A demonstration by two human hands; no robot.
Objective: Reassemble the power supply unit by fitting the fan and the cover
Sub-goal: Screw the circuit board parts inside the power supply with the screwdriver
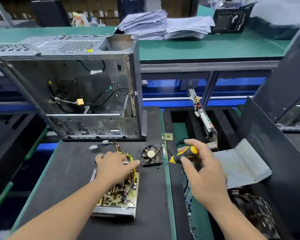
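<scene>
Under the left hand [113, 168] lies the power supply unit [119, 196], open-topped, its yellowish circuit board crowded with small components and bare in a shallow grey metal tray. Yellow wires rise from its far end beneath the palm, and a loose bundle ending in white plugs [100, 145] trails out beyond the fingertips. That hand rests spread on the unit's far end, fingers extended and loosely bent, thumb pointing toward the fan [151, 155].

Black and square-framed, with a pale round hub, the fan lies flat on the dark mat [68, 170] just off the thumb tip, apart from the unit. Beyond it, the right hand [200, 168] grips a yellow-and-black screwdriver [181, 155], whose thin shaft slants down toward the fan's near corner; the tip lies just beside it.

Behind the right hand's knuckles lies the cover [241, 168], a bent grey sheet, tilted on a black foam tray. An empty computer case [73, 87] stands upright past the left fingertips, its base close to the plugs. Bare mat stretches outward from the left wrist to a green table edge [36, 184].
</scene>
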